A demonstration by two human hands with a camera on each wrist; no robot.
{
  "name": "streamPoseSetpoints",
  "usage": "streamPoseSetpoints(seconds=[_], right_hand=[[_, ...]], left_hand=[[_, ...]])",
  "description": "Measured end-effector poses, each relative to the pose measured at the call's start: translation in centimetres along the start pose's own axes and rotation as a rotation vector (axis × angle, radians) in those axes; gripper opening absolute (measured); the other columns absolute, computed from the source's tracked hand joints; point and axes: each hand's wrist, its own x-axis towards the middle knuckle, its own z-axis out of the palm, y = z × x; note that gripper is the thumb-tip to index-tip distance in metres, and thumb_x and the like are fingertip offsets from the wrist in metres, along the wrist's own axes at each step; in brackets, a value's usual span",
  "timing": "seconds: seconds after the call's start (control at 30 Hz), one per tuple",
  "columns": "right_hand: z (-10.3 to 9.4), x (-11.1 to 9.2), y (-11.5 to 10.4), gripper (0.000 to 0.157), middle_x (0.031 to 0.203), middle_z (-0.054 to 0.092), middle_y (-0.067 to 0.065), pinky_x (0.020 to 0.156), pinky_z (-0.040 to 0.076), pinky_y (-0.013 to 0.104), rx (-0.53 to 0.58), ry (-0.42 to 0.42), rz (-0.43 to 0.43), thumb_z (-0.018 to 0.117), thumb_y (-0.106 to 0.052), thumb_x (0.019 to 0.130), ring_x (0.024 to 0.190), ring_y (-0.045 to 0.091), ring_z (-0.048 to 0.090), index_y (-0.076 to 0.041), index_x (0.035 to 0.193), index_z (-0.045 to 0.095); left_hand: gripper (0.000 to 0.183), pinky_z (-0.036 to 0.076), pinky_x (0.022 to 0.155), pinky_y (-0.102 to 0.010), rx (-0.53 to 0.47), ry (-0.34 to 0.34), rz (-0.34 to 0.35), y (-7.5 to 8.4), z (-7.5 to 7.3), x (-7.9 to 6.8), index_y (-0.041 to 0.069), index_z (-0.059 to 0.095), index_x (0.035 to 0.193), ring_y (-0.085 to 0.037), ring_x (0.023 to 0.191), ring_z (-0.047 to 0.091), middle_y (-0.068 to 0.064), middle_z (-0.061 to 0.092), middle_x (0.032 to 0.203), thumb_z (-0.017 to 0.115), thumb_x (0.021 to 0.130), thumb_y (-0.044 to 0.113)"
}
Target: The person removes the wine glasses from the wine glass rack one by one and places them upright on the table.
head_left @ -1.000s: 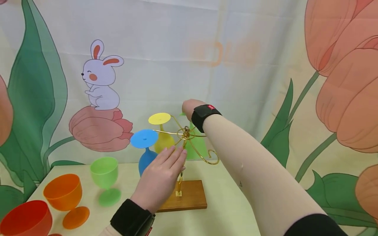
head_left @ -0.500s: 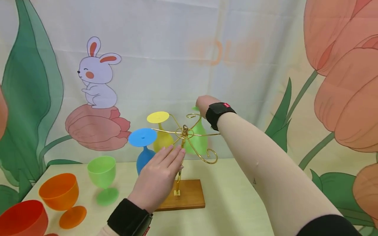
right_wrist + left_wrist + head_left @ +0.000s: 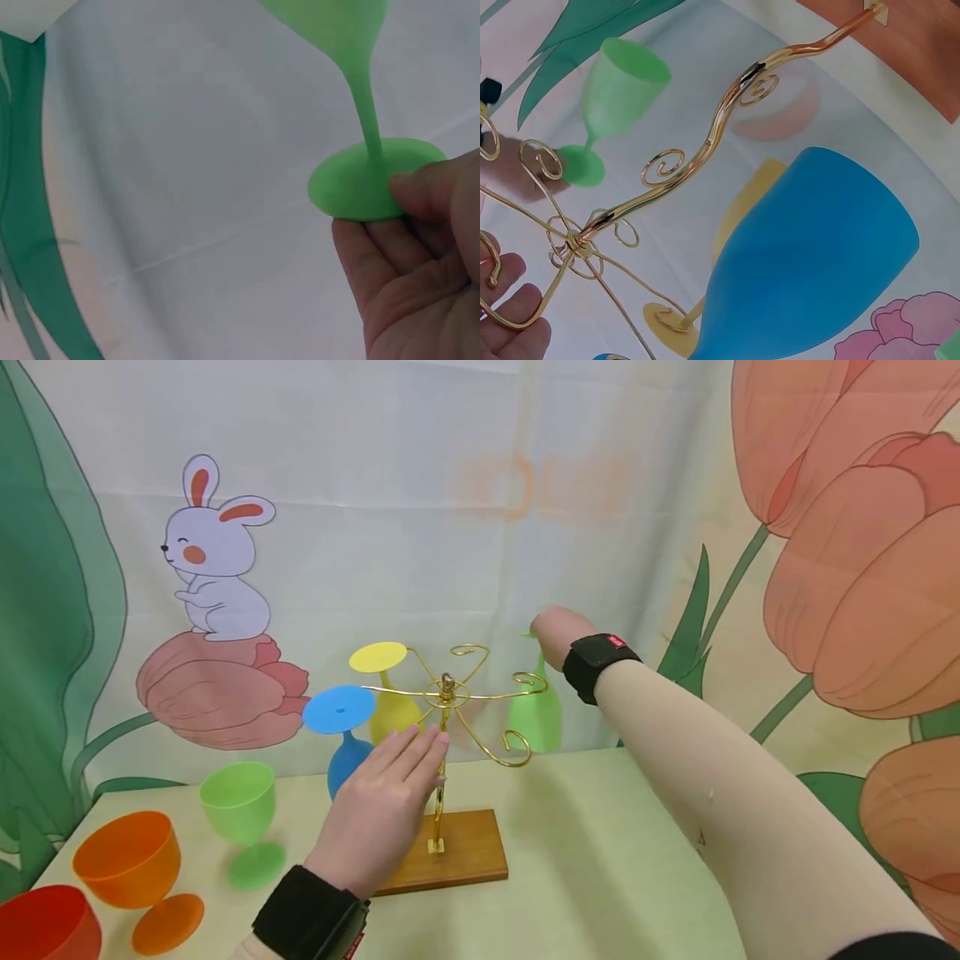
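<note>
My right hand [image 3: 562,631] pinches the round foot of a light green goblet [image 3: 537,718], thumb on one face and fingers on the other. The goblet hangs upside down, just right of a gold wire stemware rack [image 3: 447,695], overlapping one curled hook in the head view. With fingers straight and together, my left hand [image 3: 382,802] is held at the rack's front. Its fingertips [image 3: 521,304] show beside a hook in the left wrist view. A blue goblet [image 3: 341,710] and a yellow goblet [image 3: 378,657] hang upside down from the rack's left arms.
The rack stands on a wooden base [image 3: 480,852] on a pale table [image 3: 622,852]. At the left stand a red goblet [image 3: 48,927], an orange goblet [image 3: 127,864] and another green goblet [image 3: 240,806]. A printed cloth backdrop [image 3: 390,527] hangs behind.
My right hand has moved right with the green goblet, from behind the rack to outside its right hooks. The left hand keeps its place by the rack; the head view has shifted slightly.
</note>
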Motion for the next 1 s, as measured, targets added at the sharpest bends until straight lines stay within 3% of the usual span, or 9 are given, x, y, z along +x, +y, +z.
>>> streamPoseSetpoints(seconds=[0.2, 0.33, 0.47, 0.6, 0.7, 1.0], right_hand=[[3.3, -3.1, 2.1, 0.034, 0.116, 0.066, 0.015, 0.092, 0.050, 0.043, -0.013, 0.093, -0.025, 0.048, 0.009, 0.093, 0.109, 0.033, 0.060, -0.003, 0.119, 0.067], [5.3, -5.1, 2.3, 0.035, 0.114, 0.068, 0.014, 0.086, 0.053, 0.042, -0.008, 0.141, -0.044, 0.048, 0.008, 0.094, 0.103, 0.033, 0.063, -0.005, 0.121, 0.067], [6.8, -7.1, 1.9, 0.035, 0.111, 0.069, 0.014, 0.084, 0.054, 0.040, -0.005, 0.173, -0.063, 0.051, 0.010, 0.092, 0.101, 0.031, 0.065, -0.004, 0.120, 0.067], [8.1, -9.1, 1.3, 0.037, 0.114, 0.068, 0.014, 0.087, 0.053, 0.039, 0.029, 0.154, -0.098, 0.052, 0.013, 0.090, 0.103, 0.030, 0.065, -0.002, 0.122, 0.065], [9.0, -10.3, 0.8, 0.039, 0.118, 0.067, 0.012, 0.089, 0.053, 0.038, 0.060, 0.130, -0.113, 0.051, 0.013, 0.090, 0.106, 0.029, 0.064, -0.002, 0.124, 0.063], [12.0, -11.4, 0.9, 0.038, 0.117, 0.068, 0.011, 0.088, 0.053, 0.038, 0.077, 0.176, -0.133, 0.051, 0.012, 0.089, 0.105, 0.027, 0.065, -0.003, 0.122, 0.065]], left_hand=[[0.045, 0.039, 0.106, -0.044, -0.002, 0.015, 0.003, 0.0, 0.2, 0.0, -0.002, 0.057, 0.132, -0.034, 0.121, 0.055, -0.017, 0.060, 0.129, 0.067, 0.090, 0.013], [0.038, 0.038, 0.106, -0.044, -0.006, 0.018, -0.002, 0.0, 0.2, 0.0, -0.002, 0.057, 0.132, -0.034, 0.121, 0.055, -0.017, 0.060, 0.129, 0.050, 0.102, 0.021], [0.049, 0.038, 0.106, -0.044, -0.023, 0.025, -0.009, 0.1, 0.3, 0.0, -0.002, 0.057, 0.132, -0.034, 0.122, 0.054, -0.018, 0.060, 0.130, 0.030, 0.108, 0.030], [0.039, 0.039, 0.106, -0.045, -0.024, 0.025, -0.018, 0.1, 0.3, 0.0, -0.002, 0.058, 0.131, -0.034, 0.122, 0.054, -0.017, 0.060, 0.129, 0.050, 0.102, 0.022], [0.042, 0.039, 0.106, -0.044, -0.017, 0.020, -0.027, 0.1, 0.3, 0.0, -0.001, 0.058, 0.131, -0.033, 0.122, 0.054, -0.017, 0.061, 0.128, 0.064, 0.094, 0.017], [0.041, 0.038, 0.106, -0.045, -0.033, 0.018, -0.036, 0.1, 0.2, 0.1, -0.001, 0.058, 0.132, -0.034, 0.123, 0.053, -0.017, 0.060, 0.130, 0.043, 0.105, 0.026]])
